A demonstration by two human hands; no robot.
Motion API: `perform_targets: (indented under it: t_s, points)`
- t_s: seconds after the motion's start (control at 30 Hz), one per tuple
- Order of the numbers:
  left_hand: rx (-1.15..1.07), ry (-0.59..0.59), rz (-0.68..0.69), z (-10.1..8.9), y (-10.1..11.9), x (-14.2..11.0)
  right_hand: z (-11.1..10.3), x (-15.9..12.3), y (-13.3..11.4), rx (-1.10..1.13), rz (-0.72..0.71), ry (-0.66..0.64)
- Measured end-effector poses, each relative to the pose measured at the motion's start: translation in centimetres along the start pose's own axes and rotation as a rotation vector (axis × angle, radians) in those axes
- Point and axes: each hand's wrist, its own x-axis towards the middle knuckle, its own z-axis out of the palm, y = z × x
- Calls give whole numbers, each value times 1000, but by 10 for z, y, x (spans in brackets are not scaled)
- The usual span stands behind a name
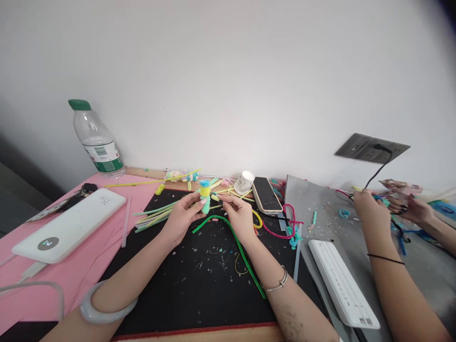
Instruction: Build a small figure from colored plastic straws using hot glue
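Observation:
A small pipe-cleaner figure [205, 192], blue on top, yellow in the middle and mint green below, stands upright in the fingers of my left hand [185, 211]. My right hand [239, 214] is just to its right, with fingertips pinched near a short yellow piece at the figure's side. What exactly those fingertips hold is too small to make out. Under both hands a bent green pipe cleaner [245, 263] lies on the black mat [199, 294]. Behind my left hand is a bundle of pale green and yellow pipe cleaners [153, 218].
A paper cup [245, 182] and a phone [266, 194] sit near the wall. At left are a bottle [98, 142] and a white power bank [71, 225] on pink sheets. Another power bank [344, 282] lies right, near a co-worker's hands [374, 209].

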Motion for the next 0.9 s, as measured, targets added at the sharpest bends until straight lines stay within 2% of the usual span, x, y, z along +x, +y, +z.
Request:
perform_targets:
  t_s: [0.2, 0.7, 0.9]
  points:
    - [86, -20, 21, -1, 1, 0, 3, -4, -5, -58, -34, -26]
    - [122, -19, 9, 1, 1, -2, 6, -7, -13, 141, 73, -67]
    - [110, -24, 12, 0, -1, -2, 6, -6, -11, 211, 72, -85]
